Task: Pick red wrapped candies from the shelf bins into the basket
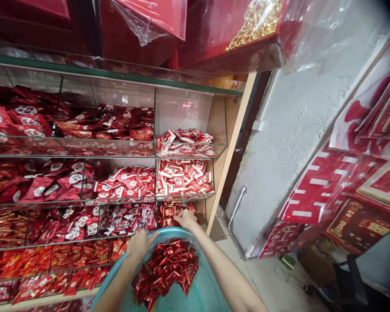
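A teal plastic basket [208, 264] sits low in front of me, with a pile of shiny red foil-wrapped candies [172, 264] inside it. My left hand [139, 245] is closed on the basket's left rim, its thumb stretched along the edge. Beyond the far rim, my right hand [186, 219] reaches into a shelf compartment of shiny red-and-gold wrapped packets [167, 213]. Its fingers are pinched together at these packets; whatever is between them is too small to make out.
Glass-fronted shelves [117, 149] hold small red packets in several divided compartments. Large red boxes [214, 39] in clear plastic stand on the top glass shelf [117, 78]. To the right are a grey wall [292, 112], hanging red goods [315, 186] and a tiled floor [237, 255].
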The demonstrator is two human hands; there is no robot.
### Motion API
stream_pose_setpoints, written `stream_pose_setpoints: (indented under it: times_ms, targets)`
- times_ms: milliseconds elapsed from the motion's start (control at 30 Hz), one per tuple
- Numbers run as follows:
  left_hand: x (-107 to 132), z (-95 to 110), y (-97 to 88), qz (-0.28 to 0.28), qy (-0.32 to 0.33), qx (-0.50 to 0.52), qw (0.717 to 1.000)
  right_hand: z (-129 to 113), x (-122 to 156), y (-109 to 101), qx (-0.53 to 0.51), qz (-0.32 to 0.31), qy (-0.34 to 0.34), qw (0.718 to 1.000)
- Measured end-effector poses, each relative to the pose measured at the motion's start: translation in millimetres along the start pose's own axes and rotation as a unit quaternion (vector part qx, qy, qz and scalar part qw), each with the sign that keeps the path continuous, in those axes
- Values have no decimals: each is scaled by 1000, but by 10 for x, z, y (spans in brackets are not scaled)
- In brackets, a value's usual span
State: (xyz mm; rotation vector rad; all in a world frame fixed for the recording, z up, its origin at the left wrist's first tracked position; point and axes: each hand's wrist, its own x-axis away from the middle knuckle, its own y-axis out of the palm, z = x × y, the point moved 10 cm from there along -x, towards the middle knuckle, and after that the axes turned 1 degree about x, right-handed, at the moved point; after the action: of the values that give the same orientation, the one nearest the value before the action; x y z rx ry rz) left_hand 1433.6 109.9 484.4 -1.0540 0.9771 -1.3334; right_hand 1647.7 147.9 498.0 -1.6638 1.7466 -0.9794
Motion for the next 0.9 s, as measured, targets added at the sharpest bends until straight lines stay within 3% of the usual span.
stream_pose_setpoints:
  times_ms: [200,367,567,767,900]
  targets:
    - [7,1,-15,-4,-1,1,1000,137,-228,403,-56,-46,59,996]
    - [6,1,0,-10,-3,2,1000,237,-218,499,-164,-39,62,984]
    - [-3,35,-26,-5,5,-4,1000,239,-172,331,-285,-4,29,958]
    - [-7,65,-62,1,13,-15,1000,136,106,-47,-345,55,-38,936]
    - [8,69,-79,1,13,-21,1000,5,413,-172,-459,41,-61,885]
